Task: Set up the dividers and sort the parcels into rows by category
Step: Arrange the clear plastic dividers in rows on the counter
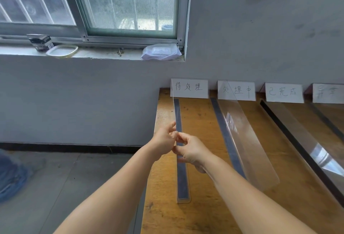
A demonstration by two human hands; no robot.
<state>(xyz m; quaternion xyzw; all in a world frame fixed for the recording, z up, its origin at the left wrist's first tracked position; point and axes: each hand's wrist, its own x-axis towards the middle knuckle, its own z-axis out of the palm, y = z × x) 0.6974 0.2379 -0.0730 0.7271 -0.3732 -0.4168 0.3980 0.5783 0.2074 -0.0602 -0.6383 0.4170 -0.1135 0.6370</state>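
Both hands, left (pixel 164 140) and right (pixel 189 151), are pinching the leftmost divider (pixel 176 110) mid-frame; three others (pixel 247 140) are standing, parcels aren't showing up yet.

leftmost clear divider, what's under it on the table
The leftmost clear divider stands on a dark strip running along the wooden table. Both hands' fingers pinch its top edge and hide the strip's middle part.

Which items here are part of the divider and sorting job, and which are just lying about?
Job: clear divider pinched by left hand and right hand; second divider; label cards; wooden table.
Lying about: wipes pack, oval lid, small box on windowsill.
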